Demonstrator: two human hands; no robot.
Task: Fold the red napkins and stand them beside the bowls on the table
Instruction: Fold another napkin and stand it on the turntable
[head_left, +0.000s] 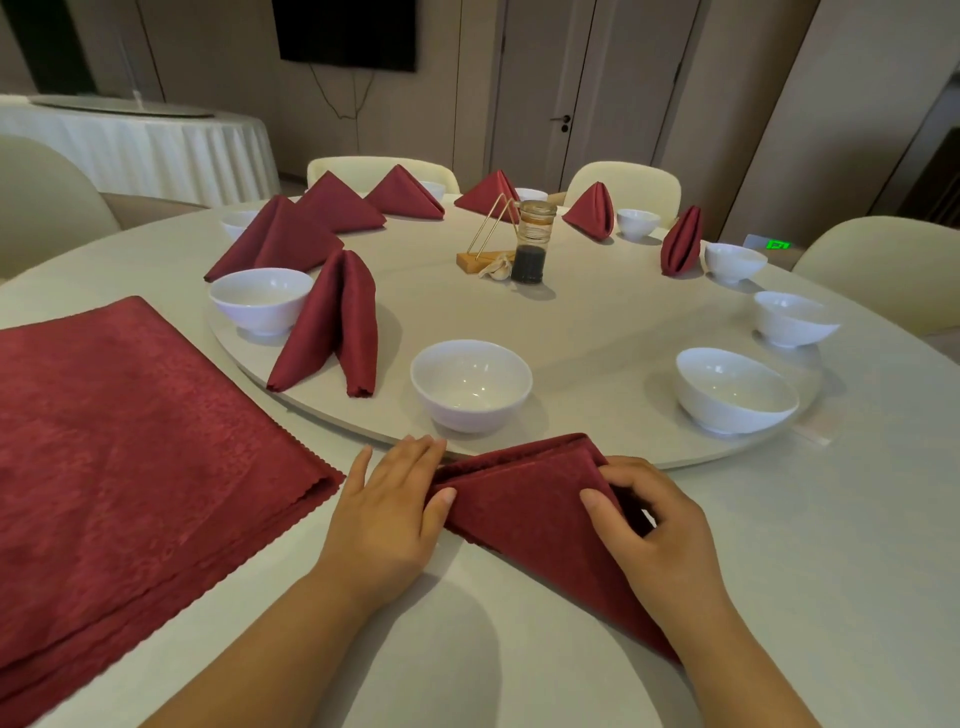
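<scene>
A red napkin (524, 512) folded into a triangle lies flat on the table in front of me. My left hand (387, 512) holds its left corner, fingers straight and thumb on the cloth. My right hand (649, 525) grips the right fold with curled fingers. Just beyond stands a white bowl (470, 384) with no napkin beside it. A folded napkin (332, 325) stands upright next to another bowl (260, 299). Several more folded napkins stand round the far rim. A stack of flat red napkins (135, 452) lies at my left.
The bowls sit on a round turntable (597, 317). Two bowls (735, 389) (792, 317) at the right have no napkin. A sauce jar (530, 241) and a wire stand (493, 234) occupy the centre. Cream chairs (883, 265) ring the table.
</scene>
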